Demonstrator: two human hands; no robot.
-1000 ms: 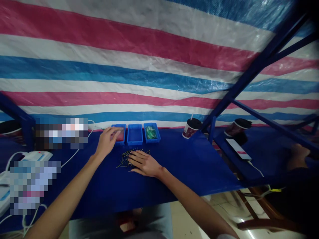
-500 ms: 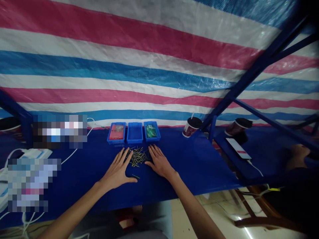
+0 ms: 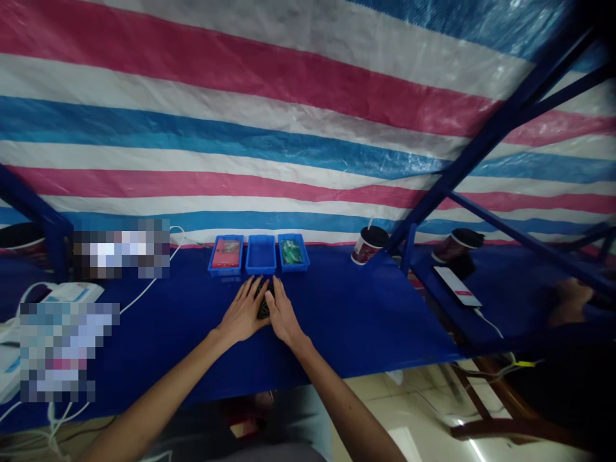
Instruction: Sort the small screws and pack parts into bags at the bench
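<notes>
My left hand (image 3: 244,310) lies palm down on the blue table, its fingers stretched forward along the left side of a pile of thin dark and brassy screws (image 3: 263,309). Opposite it, my right hand (image 3: 285,314) rests on the pile's right side with fingers extended. Both hands are open and close together, so only a narrow part of the pile shows between them. Just beyond my fingertips stands a middle blue tray (image 3: 260,269) with nothing visible in it. A left tray (image 3: 224,272) holds red packets, and a right tray (image 3: 301,266) holds green packets.
A lidded cup with a straw (image 3: 369,245) stands at the table's back right. White cables and a power strip (image 3: 77,292) lie at the left. On the neighbouring table are a phone (image 3: 457,287) and another cup (image 3: 457,245), near another person's hand (image 3: 572,300).
My hands have moved toward each other, pressing the spread pile of screws into a narrower heap. The loose piece by my left thumb is no longer visible.
</notes>
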